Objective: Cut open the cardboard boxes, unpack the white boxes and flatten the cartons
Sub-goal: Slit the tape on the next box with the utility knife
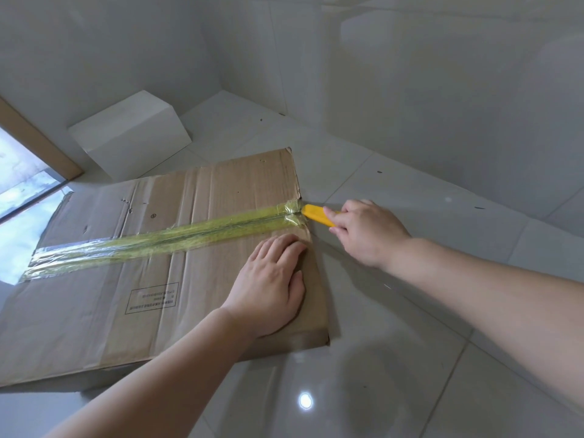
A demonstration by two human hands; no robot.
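Note:
A large brown cardboard box [110, 279] lies on the tiled floor, its top seam sealed with a long strip of yellowish tape [177, 237]. My left hand [271, 286] presses flat on the top near the right edge, fingers straight. My right hand [366, 232] grips a yellow utility knife [316, 214] just off the right edge of the box, with the knife's tip at the end of the taped seam. The blade itself is hidden. A white box [129, 134] stands behind the carton.
Glossy white floor tiles [395, 358] surround the box, with white tiled walls [410, 74] close behind meeting in a corner. At the far left is a glass pane [19, 181] with a wooden frame [34, 143].

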